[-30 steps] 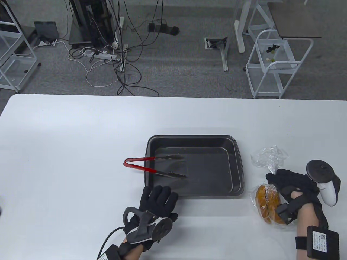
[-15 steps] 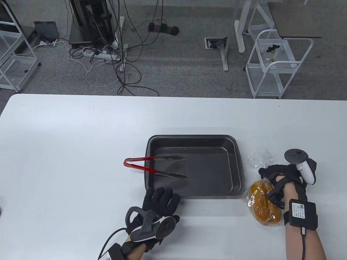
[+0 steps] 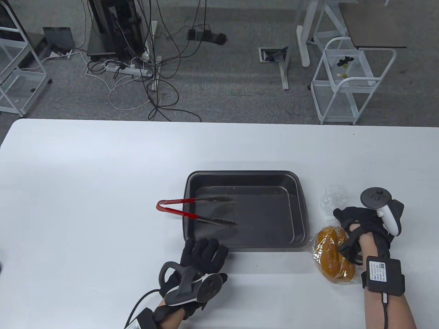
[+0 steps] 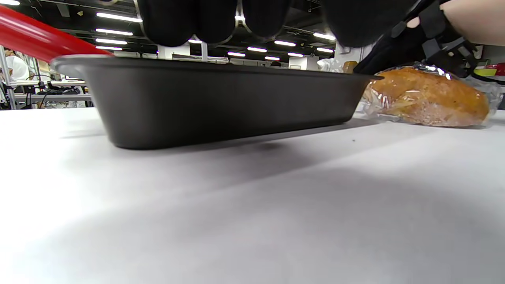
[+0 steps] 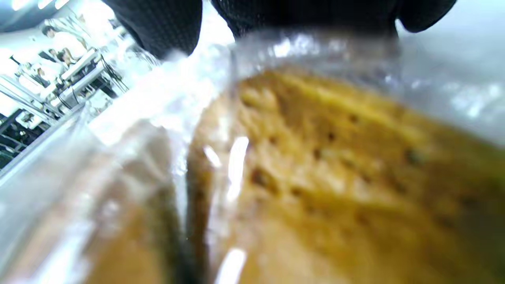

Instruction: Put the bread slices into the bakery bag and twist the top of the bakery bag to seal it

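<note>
Right hand grips the gathered neck of the clear bakery bag; bread slices inside. Left hand rests flat, fingers spread, on the counter.

Bag: clear thin plastic, glossy, heavily crinkled. Bread: golden-brown crust, rough and pitted, matt under the film. Tray: dark metal by its look, smooth, dull satin finish with faint sheen on the floor. Tongs: red glossy coated handles; bare grey metal tips, serrated. Table: white, smooth, matt. Gloves, left and right: black knitted cloth, matt. Trackers: smooth hard plastic.
</note>
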Available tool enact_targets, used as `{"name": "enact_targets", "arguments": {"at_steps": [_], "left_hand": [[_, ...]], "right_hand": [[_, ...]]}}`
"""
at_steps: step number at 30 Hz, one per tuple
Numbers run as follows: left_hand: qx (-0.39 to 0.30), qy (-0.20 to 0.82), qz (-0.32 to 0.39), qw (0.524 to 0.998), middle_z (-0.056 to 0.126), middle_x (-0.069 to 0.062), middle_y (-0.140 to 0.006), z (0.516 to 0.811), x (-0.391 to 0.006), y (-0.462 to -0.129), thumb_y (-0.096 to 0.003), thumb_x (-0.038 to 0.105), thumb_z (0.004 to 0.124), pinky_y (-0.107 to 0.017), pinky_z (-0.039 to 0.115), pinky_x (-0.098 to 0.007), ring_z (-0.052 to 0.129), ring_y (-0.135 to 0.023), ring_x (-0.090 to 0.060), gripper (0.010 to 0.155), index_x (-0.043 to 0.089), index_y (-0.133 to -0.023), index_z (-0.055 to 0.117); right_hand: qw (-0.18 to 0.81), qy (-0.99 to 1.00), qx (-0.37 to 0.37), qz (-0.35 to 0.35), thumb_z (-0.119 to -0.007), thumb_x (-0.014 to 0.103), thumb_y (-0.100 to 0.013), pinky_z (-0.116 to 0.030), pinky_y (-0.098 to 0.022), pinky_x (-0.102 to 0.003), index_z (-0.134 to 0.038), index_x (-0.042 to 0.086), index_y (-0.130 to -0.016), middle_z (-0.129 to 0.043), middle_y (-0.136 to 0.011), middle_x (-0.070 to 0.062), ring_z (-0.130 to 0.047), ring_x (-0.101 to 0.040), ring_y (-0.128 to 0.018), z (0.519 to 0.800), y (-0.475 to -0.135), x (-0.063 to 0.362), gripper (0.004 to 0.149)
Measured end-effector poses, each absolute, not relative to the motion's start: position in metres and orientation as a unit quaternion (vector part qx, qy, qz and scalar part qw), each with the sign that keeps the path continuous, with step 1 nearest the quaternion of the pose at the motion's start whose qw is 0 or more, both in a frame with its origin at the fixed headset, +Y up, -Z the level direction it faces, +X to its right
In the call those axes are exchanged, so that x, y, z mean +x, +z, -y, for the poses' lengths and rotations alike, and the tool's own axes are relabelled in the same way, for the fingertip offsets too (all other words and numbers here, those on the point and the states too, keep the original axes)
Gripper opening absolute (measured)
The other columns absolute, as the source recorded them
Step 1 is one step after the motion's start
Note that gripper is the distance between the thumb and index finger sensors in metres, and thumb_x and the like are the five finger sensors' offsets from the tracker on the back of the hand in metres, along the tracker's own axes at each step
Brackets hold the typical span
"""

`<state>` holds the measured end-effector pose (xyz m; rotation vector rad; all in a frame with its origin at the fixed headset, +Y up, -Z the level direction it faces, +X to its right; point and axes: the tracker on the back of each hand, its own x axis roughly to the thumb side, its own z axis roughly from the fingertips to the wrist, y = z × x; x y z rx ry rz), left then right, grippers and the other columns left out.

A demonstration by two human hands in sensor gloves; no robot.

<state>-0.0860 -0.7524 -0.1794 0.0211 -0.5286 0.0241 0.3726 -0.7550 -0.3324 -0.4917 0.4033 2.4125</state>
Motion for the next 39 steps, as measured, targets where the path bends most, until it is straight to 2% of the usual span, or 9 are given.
{"name": "enact_targets", "arguments": {"at_steps": [8, 14, 17, 22, 29, 35, 39], "left_hand": [[0.017, 0.017, 0.257, 0.966, 0.055, -0.013, -0.116, 0.751, -0.088, -0.179, -0.0463, 0.059, 0.072, -0.081, 0.044, -0.068, 0.067, -0.106, -0.043, 0.073, 0.027, -0.109, 0.051], [0.035, 0.021, 0.229, 0.972, 0.055, -0.014, -0.116, 0.748, -0.094, -0.181, -0.0463, 0.059, 0.071, -0.081, 0.044, -0.067, 0.066, -0.106, -0.044, 0.073, 0.027, -0.109, 0.051], [0.042, 0.031, 0.214, 0.975, 0.055, -0.014, -0.116, 0.747, -0.099, -0.181, -0.0463, 0.059, 0.071, -0.081, 0.044, -0.067, 0.065, -0.105, -0.045, 0.074, 0.026, -0.109, 0.052], [0.042, 0.043, 0.205, 0.977, 0.055, -0.014, -0.117, 0.744, -0.104, -0.182, -0.0464, 0.06, 0.071, -0.081, 0.043, -0.067, 0.064, -0.106, -0.045, 0.074, 0.026, -0.109, 0.051], [0.046, 0.05, 0.199, 0.978, 0.056, -0.014, -0.116, 0.741, -0.105, -0.183, -0.0463, 0.06, 0.071, -0.081, 0.044, -0.067, 0.065, -0.106, -0.045, 0.074, 0.026, -0.109, 0.051], [0.043, 0.05, 0.196, 0.978, 0.056, -0.014, -0.116, 0.74, -0.105, -0.183, -0.0464, 0.06, 0.071, -0.081, 0.044, -0.067, 0.066, -0.105, -0.045, 0.074, 0.026, -0.11, 0.051], [0.046, 0.05, 0.195, 0.978, 0.056, -0.014, -0.116, 0.739, -0.102, -0.182, -0.0465, 0.06, 0.07, -0.081, 0.044, -0.067, 0.065, -0.106, -0.044, 0.075, 0.026, -0.11, 0.051]], "right_hand": [[0.301, 0.933, -0.187, -0.067, -0.077, 0.037, -0.048, -0.053, -0.059, -0.073, -0.08, -0.011, -0.087, -0.077, -0.087, -0.04, -0.087, -0.057, -0.065, 0.721, -0.303, 0.367, 0.062], [0.266, 0.956, -0.127, 0.01, -0.079, 0.038, -0.047, -0.052, -0.059, -0.074, -0.081, -0.01, -0.087, -0.077, -0.088, -0.04, -0.086, -0.058, -0.067, 0.693, -0.261, 0.324, 0.062], [0.249, 0.964, -0.084, 0.045, -0.079, 0.038, -0.047, -0.05, -0.06, -0.075, -0.079, -0.008, -0.09, -0.074, -0.092, -0.039, -0.082, -0.06, -0.073, 0.687, -0.244, 0.3, 0.063], [0.215, 0.974, -0.035, 0.062, -0.079, 0.039, -0.047, -0.045, -0.062, -0.076, -0.074, -0.004, -0.095, -0.066, -0.101, -0.037, -0.067, -0.065, -0.086, 0.699, -0.222, 0.265, 0.065], [0.116, 0.984, 0.025, 0.132, -0.08, 0.04, -0.045, -0.04, -0.064, -0.077, -0.073, 0.0, -0.097, -0.061, -0.105, -0.035, -0.055, -0.066, -0.093, 0.722, -0.199, 0.225, 0.066], [0.085, 0.986, 0.088, 0.117, -0.08, 0.041, -0.045, -0.036, -0.065, -0.077, -0.071, 0.003, -0.099, -0.058, -0.107, -0.034, -0.049, -0.066, -0.096, 0.728, -0.193, 0.202, 0.067], [0.074, 0.987, 0.099, 0.106, -0.079, 0.042, -0.045, -0.036, -0.065, -0.077, -0.071, 0.004, -0.099, -0.057, -0.107, -0.034, -0.049, -0.066, -0.096, 0.733, -0.194, 0.203, 0.067]]}}
